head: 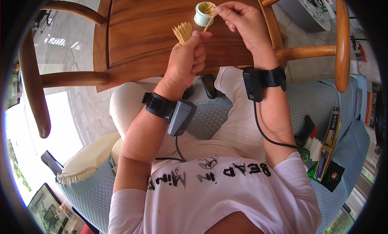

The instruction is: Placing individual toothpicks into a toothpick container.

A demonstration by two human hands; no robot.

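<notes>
My left hand [187, 56] is closed around a thick bundle of wooden toothpicks [183, 32], whose points fan out above the fist. A few more toothpicks [209, 23] are pinched between the thumb and fingers of my right hand [242, 22]. Their lower ends reach down close to my left index fingertip; whether they touch it, I cannot tell. Just behind them, a small pale green and white cup [200, 19] stands upright with toothpicks inside. It rests on the brown wooden seat [145, 31] of what looks like an armchair.
Wooden armrests rise at left [75, 79] and right [306, 53]. Black straps hold devices on both wrists [182, 117] [254, 84], with cables [260, 129] running along my arms. A narrow box [329, 143] and green packets [332, 176] lie on the blue sofa cover [315, 97].
</notes>
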